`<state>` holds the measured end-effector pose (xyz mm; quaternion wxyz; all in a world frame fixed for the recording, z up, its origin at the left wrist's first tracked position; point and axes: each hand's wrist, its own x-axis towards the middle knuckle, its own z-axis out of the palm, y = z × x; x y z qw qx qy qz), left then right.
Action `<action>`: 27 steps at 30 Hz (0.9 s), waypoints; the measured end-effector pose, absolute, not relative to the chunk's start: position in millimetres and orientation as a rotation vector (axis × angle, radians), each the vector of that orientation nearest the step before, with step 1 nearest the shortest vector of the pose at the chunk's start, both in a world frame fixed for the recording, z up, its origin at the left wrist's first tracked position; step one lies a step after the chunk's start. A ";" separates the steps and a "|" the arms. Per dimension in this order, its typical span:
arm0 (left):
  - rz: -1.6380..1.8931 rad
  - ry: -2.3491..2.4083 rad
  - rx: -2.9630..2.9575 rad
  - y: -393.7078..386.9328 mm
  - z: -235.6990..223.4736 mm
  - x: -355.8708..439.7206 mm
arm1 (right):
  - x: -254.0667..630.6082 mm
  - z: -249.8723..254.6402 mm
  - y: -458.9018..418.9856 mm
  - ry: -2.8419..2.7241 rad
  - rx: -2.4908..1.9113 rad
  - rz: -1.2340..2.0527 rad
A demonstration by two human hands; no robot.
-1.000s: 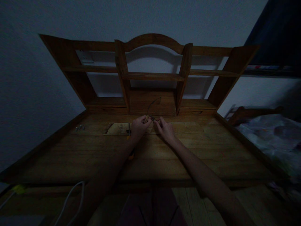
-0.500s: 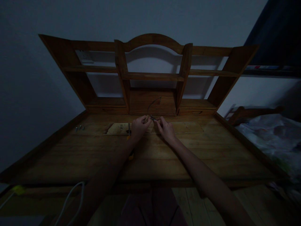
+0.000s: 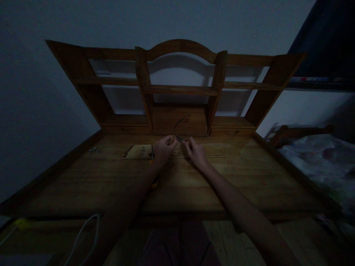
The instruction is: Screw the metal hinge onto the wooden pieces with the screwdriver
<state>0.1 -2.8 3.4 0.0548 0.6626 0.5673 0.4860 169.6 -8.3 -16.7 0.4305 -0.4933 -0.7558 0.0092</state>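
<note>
My left hand (image 3: 163, 149) is closed in a pinch on a small piece, tan where it shows between the fingers. My right hand (image 3: 196, 151) is also closed, its fingertips on a small dark metal piece (image 3: 179, 139) that lies between the two hands. The room is too dim to tell exactly what these parts are. A thin dark wire (image 3: 177, 123) curves up from beside the left fingertips. Beneath both hands a flat wooden board (image 3: 222, 149) rests on the desk. Partly hidden by my left forearm lies a screwdriver (image 3: 154, 183) with a yellow and black handle.
Several small screws (image 3: 94, 150) lie at the left of the wooden desk (image 3: 183, 184). A shelf unit (image 3: 180, 89) rises along the back. White cable (image 3: 95, 229) loops at the front left edge. Beyond the right edge is a heap of clear plastic (image 3: 318, 155).
The small metal piece between my fingertips has shifted and turned slightly. Both hands stay almost in the same place.
</note>
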 end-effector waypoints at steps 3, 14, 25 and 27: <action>1.480 1.716 2.018 -2.4 3.2 -0.6 | 169.5 -16.2 -9.5 -1.873 -1.220 0.031; 1.458 1.757 2.034 -2.4 2.2 -0.3 | 171.6 -11.7 -10.6 -1.779 -1.133 0.049; 1.414 1.625 2.059 -2.9 5.0 1.3 | 170.2 -12.2 -10.0 -1.776 -1.028 0.087; 1.421 1.596 2.070 -3.0 4.9 1.5 | 169.7 -11.6 -10.7 -1.790 -1.007 0.099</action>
